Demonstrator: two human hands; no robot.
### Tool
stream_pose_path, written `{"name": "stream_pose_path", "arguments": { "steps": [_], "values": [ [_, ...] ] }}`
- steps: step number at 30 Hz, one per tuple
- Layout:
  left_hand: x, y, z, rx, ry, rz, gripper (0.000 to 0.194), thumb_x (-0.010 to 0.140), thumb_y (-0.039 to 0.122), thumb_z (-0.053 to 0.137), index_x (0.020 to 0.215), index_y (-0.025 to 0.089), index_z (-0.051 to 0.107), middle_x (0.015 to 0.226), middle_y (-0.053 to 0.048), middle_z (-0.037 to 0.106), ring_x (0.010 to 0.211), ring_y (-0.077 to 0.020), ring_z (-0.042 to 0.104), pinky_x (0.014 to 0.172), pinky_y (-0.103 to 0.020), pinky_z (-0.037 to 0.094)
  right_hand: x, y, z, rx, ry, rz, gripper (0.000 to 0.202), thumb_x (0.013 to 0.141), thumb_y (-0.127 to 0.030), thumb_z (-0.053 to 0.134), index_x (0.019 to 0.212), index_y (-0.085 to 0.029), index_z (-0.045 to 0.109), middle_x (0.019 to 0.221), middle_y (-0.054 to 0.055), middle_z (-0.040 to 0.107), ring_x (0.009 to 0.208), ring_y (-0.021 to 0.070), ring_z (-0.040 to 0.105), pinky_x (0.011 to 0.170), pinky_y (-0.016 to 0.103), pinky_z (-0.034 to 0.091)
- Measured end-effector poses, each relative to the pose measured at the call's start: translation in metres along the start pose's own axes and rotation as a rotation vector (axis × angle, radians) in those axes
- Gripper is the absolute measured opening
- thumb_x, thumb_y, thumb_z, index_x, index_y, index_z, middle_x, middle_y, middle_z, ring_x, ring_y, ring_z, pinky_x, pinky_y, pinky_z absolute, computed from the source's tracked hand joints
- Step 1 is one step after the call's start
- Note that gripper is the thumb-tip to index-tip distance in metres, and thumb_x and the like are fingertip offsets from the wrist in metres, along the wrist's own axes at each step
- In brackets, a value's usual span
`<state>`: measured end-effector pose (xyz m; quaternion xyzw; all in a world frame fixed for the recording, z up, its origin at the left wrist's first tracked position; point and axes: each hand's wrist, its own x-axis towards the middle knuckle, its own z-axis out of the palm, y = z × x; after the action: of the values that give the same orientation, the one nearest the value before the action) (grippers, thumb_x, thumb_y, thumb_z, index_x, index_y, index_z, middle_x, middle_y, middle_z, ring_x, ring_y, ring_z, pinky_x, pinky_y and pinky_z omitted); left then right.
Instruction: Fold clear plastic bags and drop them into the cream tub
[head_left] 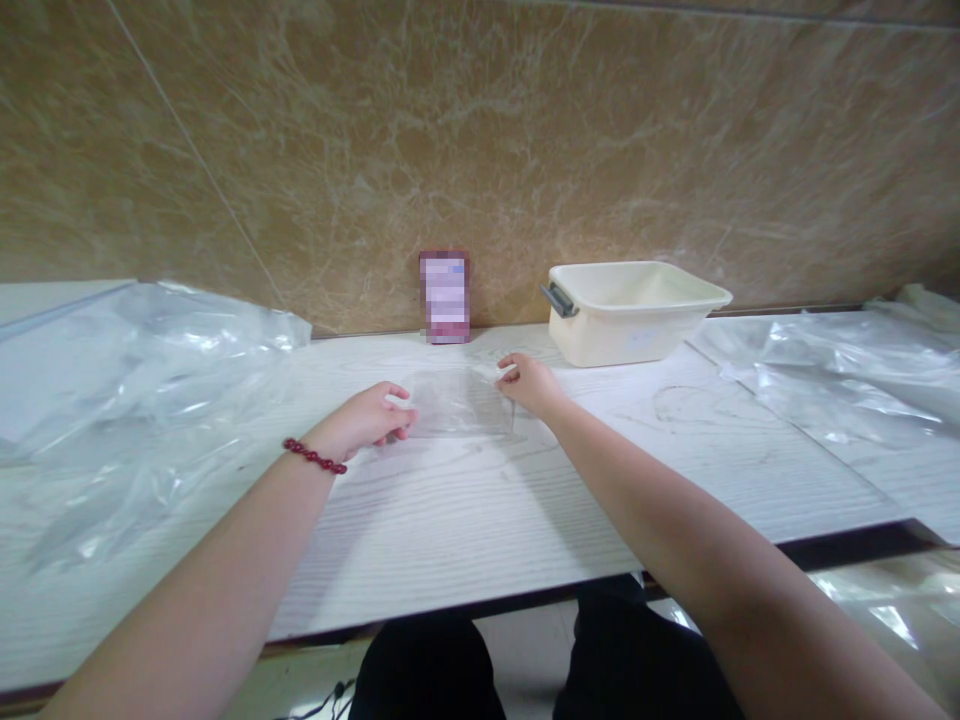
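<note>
A clear plastic bag [459, 402] lies on the white wood-grained table [450, 530], between my two hands. My left hand [379, 415], with a dark red bead bracelet at its wrist, is at the bag's left edge, its thumb and fingers pinched together on that edge. At the upper right part of the bag is my right hand [525, 382], its thumb and fingertips closed on the plastic. The bag looks flat and see-through, and its exact outline is hard to make out.
A phone [447, 298] leans against the brown marbled wall. Right of it stands a cream bin [630, 335] with a grey handle. Large clear plastic sheets lie at the left [172, 370] and at the right [847, 370]. The table's front edge runs above my knees.
</note>
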<state>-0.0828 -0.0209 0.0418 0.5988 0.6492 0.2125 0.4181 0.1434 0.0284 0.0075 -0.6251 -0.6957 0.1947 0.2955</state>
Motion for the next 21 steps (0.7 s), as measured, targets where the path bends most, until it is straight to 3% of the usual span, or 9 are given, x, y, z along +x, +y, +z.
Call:
{"name": "stream_pose_path", "arguments": {
  "steps": [8,14,21],
  "values": [
    [0.001,-0.004,-0.002,-0.026,-0.089,-0.072,0.052,0.050,0.031,0.064,0.097,0.016,0.045,0.052,0.001,0.056,0.048,-0.0134,0.052,0.043,-0.021,0.035,-0.002,-0.001,-0.005,-0.014,-0.020,0.028,0.028,0.062,-0.021,0.058,0.089,-0.020,0.052,0.066,-0.004,0.061,0.060,0.0073,0.054,0.055,0.016,0.036],
    [0.001,-0.002,0.000,0.070,-0.031,-0.016,0.053,0.053,0.032,0.062,0.100,0.015,0.045,0.046,0.004,0.050,0.040,-0.0107,0.043,0.037,-0.020,0.024,-0.003,0.000,-0.007,-0.045,-0.020,0.033,0.030,0.061,-0.021,0.058,0.091,-0.020,0.052,0.068,-0.003,0.060,0.060,0.0077,0.053,0.054,0.017,0.036],
    [0.003,-0.004,-0.001,0.019,-0.025,0.005,0.059,0.052,0.037,0.062,0.104,0.016,0.044,0.057,0.000,0.057,0.046,-0.0117,0.046,0.039,-0.020,0.027,-0.003,-0.002,-0.012,-0.066,-0.031,0.066,0.032,0.061,-0.022,0.059,0.092,-0.020,0.051,0.071,-0.002,0.061,0.062,0.0084,0.054,0.056,0.017,0.037]
  ]
}}
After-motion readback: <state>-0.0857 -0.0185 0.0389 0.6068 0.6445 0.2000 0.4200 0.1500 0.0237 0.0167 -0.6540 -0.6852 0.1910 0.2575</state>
